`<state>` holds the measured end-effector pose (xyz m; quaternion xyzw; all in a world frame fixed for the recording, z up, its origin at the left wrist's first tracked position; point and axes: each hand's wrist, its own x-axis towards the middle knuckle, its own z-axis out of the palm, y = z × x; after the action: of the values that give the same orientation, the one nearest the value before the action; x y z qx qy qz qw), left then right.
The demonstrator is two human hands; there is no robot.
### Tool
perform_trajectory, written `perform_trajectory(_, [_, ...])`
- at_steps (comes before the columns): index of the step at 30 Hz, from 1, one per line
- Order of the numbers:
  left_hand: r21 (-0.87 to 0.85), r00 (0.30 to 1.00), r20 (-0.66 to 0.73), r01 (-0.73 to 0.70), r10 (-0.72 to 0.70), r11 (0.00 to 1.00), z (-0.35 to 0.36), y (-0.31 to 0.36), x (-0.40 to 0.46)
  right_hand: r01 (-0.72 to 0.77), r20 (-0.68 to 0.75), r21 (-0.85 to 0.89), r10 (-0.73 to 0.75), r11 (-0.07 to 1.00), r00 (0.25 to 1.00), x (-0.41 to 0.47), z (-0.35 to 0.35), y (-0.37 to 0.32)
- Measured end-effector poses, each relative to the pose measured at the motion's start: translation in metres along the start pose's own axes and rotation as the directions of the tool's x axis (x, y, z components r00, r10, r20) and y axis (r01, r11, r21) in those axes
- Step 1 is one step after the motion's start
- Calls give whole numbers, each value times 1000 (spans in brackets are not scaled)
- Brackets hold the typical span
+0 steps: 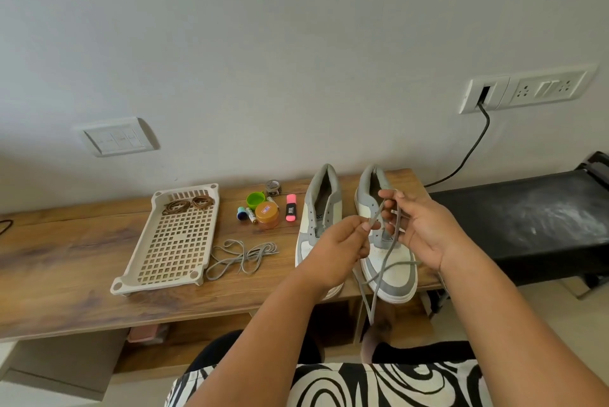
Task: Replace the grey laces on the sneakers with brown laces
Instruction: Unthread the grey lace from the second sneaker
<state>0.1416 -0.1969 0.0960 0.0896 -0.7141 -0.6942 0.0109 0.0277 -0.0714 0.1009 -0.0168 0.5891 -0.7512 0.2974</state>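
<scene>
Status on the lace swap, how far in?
Done: one grey lace lies loose on the wooden table, and the left sneaker looks unlaced. In hand: the left hand and right hand both pinch the second grey lace, which trails over the right sneaker. Left: the brown laces sit coiled in the beige tray; neither shoe has one threaded.

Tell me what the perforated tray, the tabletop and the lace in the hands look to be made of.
Tray: likely moulded plastic, matte cream, judging by its uniform grid of square holes and rounded corner feet.
Tabletop: wood or wood-look laminate, given the brown grain pattern and smooth, faintly shiny surface; I can't tell which.
Grey lace: probably woven fabric cord, since it hangs limp and matte.
</scene>
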Motion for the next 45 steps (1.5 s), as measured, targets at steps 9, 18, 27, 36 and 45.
perform_trajectory(9, [-399, 995, 74, 97, -73, 912, -11, 9, 1, 187, 90, -672, -172, 716, 981, 1, -1, 10])
perform_trajectory(18, [-609, 991, -68, 52, -118, 791, -20, 9, 4, 384, 366, -710, -157, 590, 917, -9, 29, 30])
perform_trajectory(27, [-378, 971, -239, -105, 13, 920, -22, 3, 6, 321, 419, -731, 24, 602, 908, -17, 31, 25])
perform_trajectory(36, [596, 967, -89, -141, 239, 791, -26, -6, 5, 156, 398, -564, 100, 811, 912, -20, 21, 8])
perform_trajectory(45, [718, 990, 141, -103, 1, 688, -12, -8, 4, -177, 203, -4, 175, 984, 963, -19, 7, -13])
